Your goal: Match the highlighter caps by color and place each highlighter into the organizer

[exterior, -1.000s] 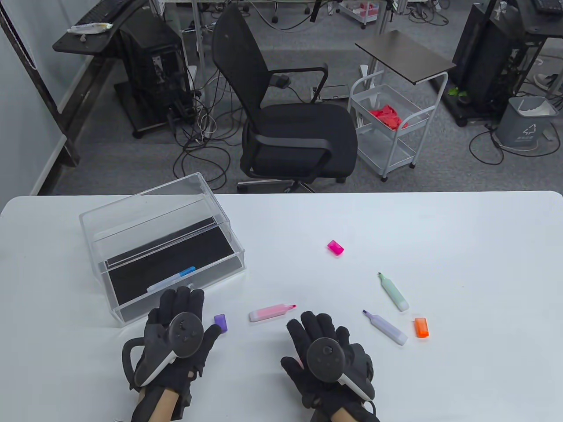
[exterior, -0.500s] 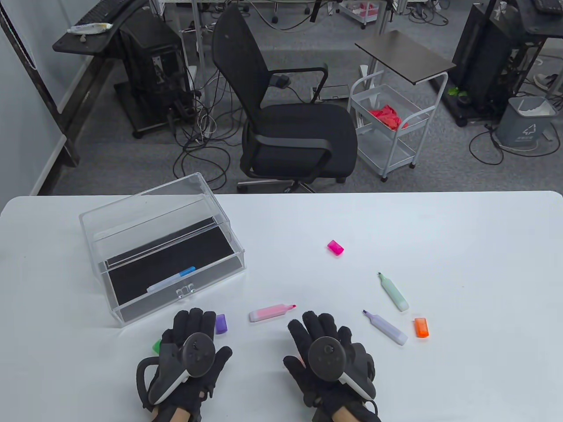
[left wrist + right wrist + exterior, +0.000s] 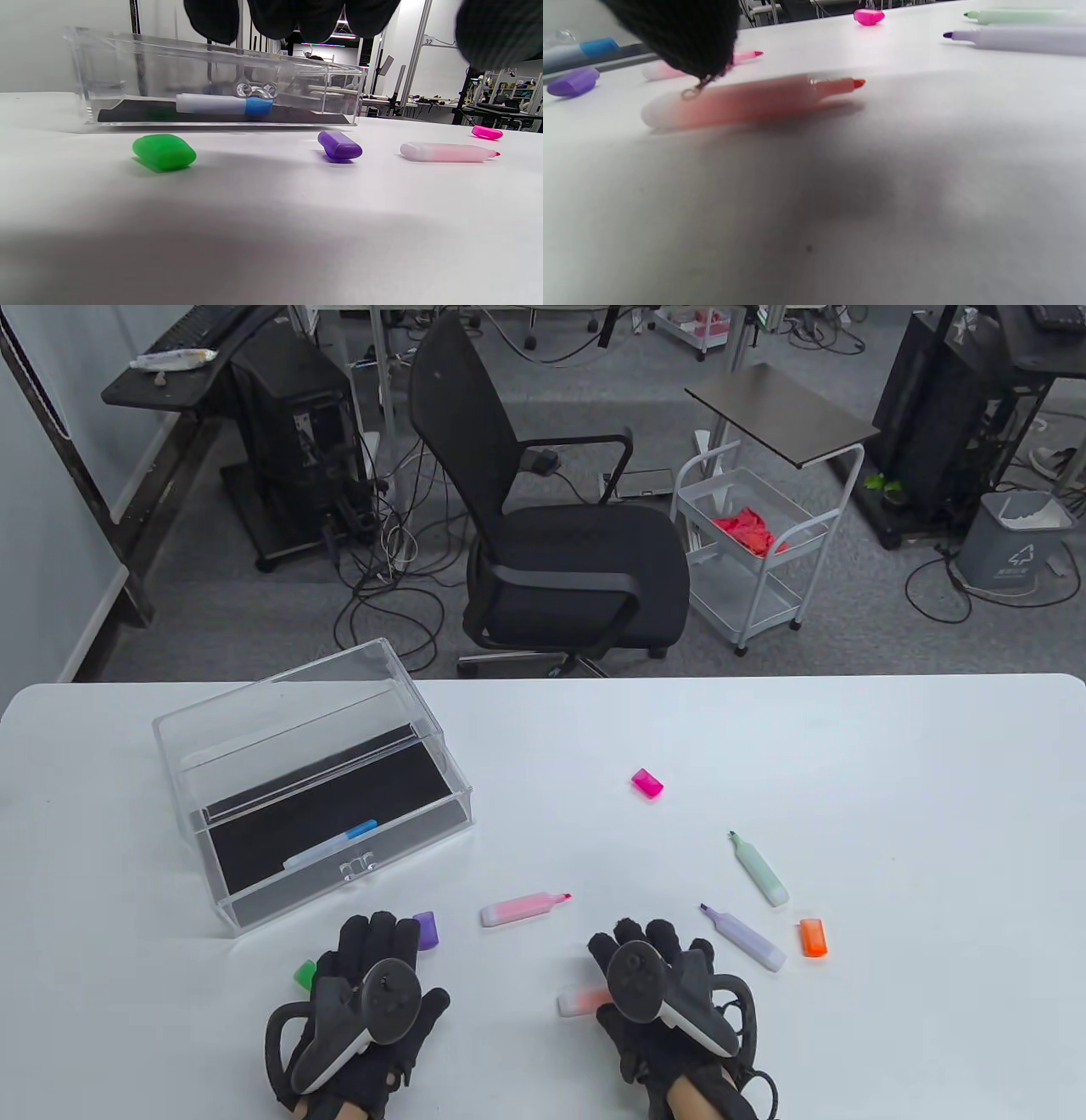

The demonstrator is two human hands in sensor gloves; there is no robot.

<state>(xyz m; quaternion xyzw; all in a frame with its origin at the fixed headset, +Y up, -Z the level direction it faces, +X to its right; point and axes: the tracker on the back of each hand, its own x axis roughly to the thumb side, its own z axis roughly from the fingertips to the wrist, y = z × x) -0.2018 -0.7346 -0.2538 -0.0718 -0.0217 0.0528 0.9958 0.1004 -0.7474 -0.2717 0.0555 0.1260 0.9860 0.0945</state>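
My left hand lies flat near the front edge, fingers straight, holding nothing. A green cap sits just left of it and a purple cap just right of its fingertips. My right hand hovers over an uncapped orange highlighter, whose rear end pokes out to its left. In the right wrist view the orange highlighter lies on the table under a gloved fingertip. Uncapped pink, purple and green highlighters lie loose. The clear organizer holds a capped blue highlighter.
An orange cap lies beside the purple highlighter's rear end, and a pink cap sits mid-table. The white table stretches bare to the right and far side. An office chair stands beyond the far edge.
My left hand drew back from the organizer's front, uncovering the green cap. My right hand shifted right and turned, exposing the orange highlighter that lay beneath it.
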